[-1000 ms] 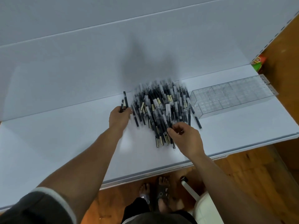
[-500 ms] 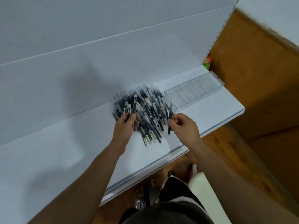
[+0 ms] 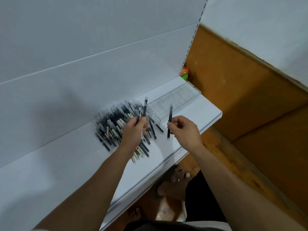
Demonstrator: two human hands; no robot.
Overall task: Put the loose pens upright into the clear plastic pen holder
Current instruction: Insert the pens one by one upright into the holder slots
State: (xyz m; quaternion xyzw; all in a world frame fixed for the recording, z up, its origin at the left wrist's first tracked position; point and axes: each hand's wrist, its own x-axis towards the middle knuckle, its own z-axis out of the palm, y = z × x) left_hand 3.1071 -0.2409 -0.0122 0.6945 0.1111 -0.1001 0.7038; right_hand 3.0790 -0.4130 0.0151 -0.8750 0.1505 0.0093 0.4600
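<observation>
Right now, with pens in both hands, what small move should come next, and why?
Probably carry the right hand forward and lower its pen into the clear pen holder. That pen is roughly upright and nearest the holder, whose cells look empty; the left hand holds its pens over the pile.

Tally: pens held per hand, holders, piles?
Left hand pens: 2
Right hand pen: 1
Holder: 1
Pile: 1, too blurred to count its pens
Total: 3 held pens, 1 holder, 1 pile
</observation>
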